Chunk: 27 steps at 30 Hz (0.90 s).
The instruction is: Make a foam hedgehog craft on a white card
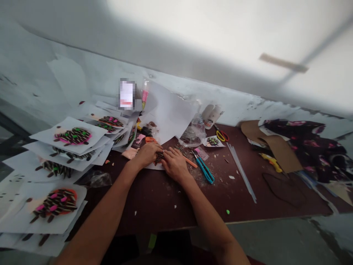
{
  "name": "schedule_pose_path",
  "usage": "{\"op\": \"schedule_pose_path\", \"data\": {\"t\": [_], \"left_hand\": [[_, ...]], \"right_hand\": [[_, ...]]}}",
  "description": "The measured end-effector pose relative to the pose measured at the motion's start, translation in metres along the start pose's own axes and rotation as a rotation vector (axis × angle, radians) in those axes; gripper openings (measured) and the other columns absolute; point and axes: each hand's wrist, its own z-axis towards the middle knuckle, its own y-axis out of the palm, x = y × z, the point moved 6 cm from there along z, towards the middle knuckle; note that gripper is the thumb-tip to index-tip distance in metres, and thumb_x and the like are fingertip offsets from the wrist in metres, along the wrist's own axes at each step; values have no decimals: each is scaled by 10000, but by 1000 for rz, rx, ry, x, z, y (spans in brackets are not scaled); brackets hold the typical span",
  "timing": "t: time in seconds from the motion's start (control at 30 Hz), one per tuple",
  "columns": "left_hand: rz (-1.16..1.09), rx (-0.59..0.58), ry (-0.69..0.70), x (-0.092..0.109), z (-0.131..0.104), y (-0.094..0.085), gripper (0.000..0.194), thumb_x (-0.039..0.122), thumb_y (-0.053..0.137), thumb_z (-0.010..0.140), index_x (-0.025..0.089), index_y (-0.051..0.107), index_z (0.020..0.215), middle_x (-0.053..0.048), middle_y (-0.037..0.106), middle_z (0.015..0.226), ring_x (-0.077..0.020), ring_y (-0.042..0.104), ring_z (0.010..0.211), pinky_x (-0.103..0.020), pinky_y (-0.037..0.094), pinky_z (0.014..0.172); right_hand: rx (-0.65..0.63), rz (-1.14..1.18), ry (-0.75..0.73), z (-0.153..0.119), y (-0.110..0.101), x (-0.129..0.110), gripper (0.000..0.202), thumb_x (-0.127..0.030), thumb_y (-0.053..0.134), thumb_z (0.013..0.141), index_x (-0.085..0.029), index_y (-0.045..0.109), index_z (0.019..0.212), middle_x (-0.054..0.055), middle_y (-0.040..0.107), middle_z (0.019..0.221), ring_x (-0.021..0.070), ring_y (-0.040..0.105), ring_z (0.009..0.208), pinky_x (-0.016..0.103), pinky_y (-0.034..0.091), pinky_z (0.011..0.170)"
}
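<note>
Both forearms reached forward from the bottom edge of the head view and converged near the middle of the dark brown wooden table [165,198]. The left hand [147,154] lay palm down, fingers pressed together and flat, on a small white paper sheet bearing a cluster of dark brown strips [158,158]. The right hand [175,163] lay palm down just beside it, its fingers also close together, their tips touching the same cluster from the right. Neither hand pinched anything; both pressed flat.

The small sheet rested on the table just in front of the hands' meeting point, mostly covered by them. Only a narrow part of the strip cluster showed between the two hands, and there the strips seemed to run roughly away from the person, tilted a little to the right; the sheet's own long axis could not be told.

To the left, overlapping white sheets with finished brown-strip figures dotted pink and green [73,136] were stacked and fanned out. Just right of the right hand lay blue-handled scissors [205,170], their handles towards the near edge, and beyond them yellow-and-red-handled scissors [222,136]. A long grey strip [242,173] lay slantwise farther right, near a tan cardboard piece [278,147] and dark floral fabric [306,147].
</note>
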Motion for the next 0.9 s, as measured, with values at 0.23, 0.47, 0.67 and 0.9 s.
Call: {"op": "schedule_pose_path", "data": {"t": [0.23, 0.47, 0.67, 0.9], "left_hand": [[-16, 13, -34, -1, 0, -2, 463, -25, 541, 705, 219, 826, 976, -67, 798, 1081, -204, 711, 1057, -310, 549, 981], [-34, 52, -45, -1, -2, -5, 429, 2, 521, 740, 201, 822, 972, -82, 778, 1061, -214, 688, 1032, -340, 536, 980], [-117, 105, -76, -3, -3, -8, 219, 146, 612, 866, 199, 816, 921, -74, 731, 944, -201, 653, 924, -323, 523, 880], [-84, 62, -69, -4, -3, -4, 198, 150, 624, 880, 207, 814, 884, -62, 718, 893, -192, 641, 877, -309, 503, 836]], "right_hand": [[-8, 19, 4, 1, 0, -1, 340, -281, 550, 996, -155, 673, 1288, 132, 695, 1337, 298, 548, 1365, 490, 382, 1166], [136, 89, 98, -1, -9, 22, 286, -222, 527, 989, -189, 730, 1188, 118, 708, 1308, 265, 598, 1288, 453, 417, 1112], [166, 126, 187, -4, -11, 42, 258, -157, 541, 966, -200, 776, 1063, 99, 751, 1086, 226, 644, 1047, 362, 450, 945], [139, 55, 292, -6, -16, 52, 225, -200, 565, 971, -208, 789, 954, 84, 711, 928, 222, 606, 901, 331, 422, 821]]}}
